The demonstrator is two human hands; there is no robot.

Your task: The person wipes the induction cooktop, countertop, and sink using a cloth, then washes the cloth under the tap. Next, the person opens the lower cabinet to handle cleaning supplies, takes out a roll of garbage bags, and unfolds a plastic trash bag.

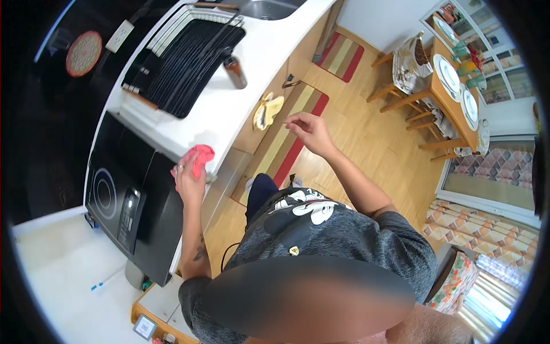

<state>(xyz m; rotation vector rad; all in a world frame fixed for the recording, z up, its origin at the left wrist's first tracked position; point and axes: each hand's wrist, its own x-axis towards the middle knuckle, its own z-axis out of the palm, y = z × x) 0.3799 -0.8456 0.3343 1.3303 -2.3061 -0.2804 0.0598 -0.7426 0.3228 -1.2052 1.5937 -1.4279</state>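
My left hand is closed around a crumpled pink cloth, at the edge of the white countertop beside the black cooktop. A ring shows on one of its fingers. My right hand hangs in the air past the counter's front, above the striped mat, its fingers loosely bent with nothing visible in them. On the countertop a brown bottle stands next to a black dish rack. A yellow patterned towel hangs at the cabinet front, near my right hand.
A sink is set into the counter's far end. Striped mats lie on the wooden floor. To the right stands a dining table with plates, glasses and chairs. A round woven mat is on the dark surface at left.
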